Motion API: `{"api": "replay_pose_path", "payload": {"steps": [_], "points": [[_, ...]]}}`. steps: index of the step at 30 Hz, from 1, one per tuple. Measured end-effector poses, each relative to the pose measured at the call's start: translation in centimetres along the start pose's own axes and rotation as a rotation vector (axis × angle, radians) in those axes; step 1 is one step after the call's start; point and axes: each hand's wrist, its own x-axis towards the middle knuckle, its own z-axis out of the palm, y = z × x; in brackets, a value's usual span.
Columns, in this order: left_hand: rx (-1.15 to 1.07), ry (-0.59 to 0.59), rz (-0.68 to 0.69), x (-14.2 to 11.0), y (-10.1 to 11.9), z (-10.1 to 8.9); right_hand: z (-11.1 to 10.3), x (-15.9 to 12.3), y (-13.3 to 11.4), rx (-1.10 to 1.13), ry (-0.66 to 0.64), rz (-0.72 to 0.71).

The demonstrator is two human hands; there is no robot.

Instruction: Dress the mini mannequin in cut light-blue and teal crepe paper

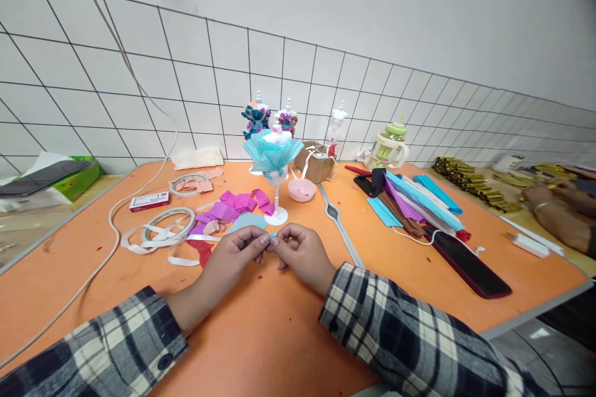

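Observation:
My left hand (236,255) and my right hand (303,255) meet above the orange table, thumbs and fingertips pinched together. Between them shows a tiny light blue piece (273,236), apparently paper; the fingers hide most of it. Just beyond stands a small white dress form (277,198) on a round base, wrapped in flared light blue paper (272,152). Beside my left hand lie a flat light blue paper piece (246,221), purple and magenta paper strips (223,209) and a red scrap (201,252). A pink bowl (302,190) sits right of the dress form.
At left are white tape rolls (168,227), a red-and-white box (149,201) and a long cable (113,217). Behind stand decorated dress forms (256,118) and a cardboard box (318,164). Folded coloured paper (423,198), a phone (470,263) and a bottle (388,146) are right, near another person's hands (554,205).

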Motion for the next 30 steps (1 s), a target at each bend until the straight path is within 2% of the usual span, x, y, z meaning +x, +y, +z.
{"api": "replay_pose_path", "payload": {"steps": [3, 6, 11, 14, 17, 20, 25, 30], "points": [[-0.009, 0.037, -0.001, 0.1, 0.0, 0.0, -0.2, 0.0, 0.0, 0.055, -0.047, 0.011], [-0.051, 0.072, 0.036, 0.1, 0.1, -0.1, -0.6, 0.0, -0.3, 0.173, -0.132, 0.082], [-0.118, -0.025, 0.007, -0.1, 0.4, -0.4, -1.7, 0.7, -0.3, 0.231, -0.250, 0.213], [-0.027, -0.068, 0.024, -0.1, 1.1, -0.6, -2.5, 1.2, -0.1, 0.183, -0.323, 0.251], [0.144, -0.086, 0.025, 0.0, 1.9, -0.4, -3.4, 1.6, 0.1, 0.094, -0.343, 0.210], [0.154, -0.119, -0.086, 0.3, 2.0, -0.2, -4.2, 1.9, 0.5, 0.001, -0.379, 0.153], [0.239, -0.285, -0.253, 0.7, 1.1, -0.6, -5.1, 2.3, 0.7, -0.117, -0.495, 0.118], [0.344, -0.423, -0.317, 0.9, 0.8, -0.7, -5.6, 2.1, -0.3, -0.255, -0.512, -0.050]]}}
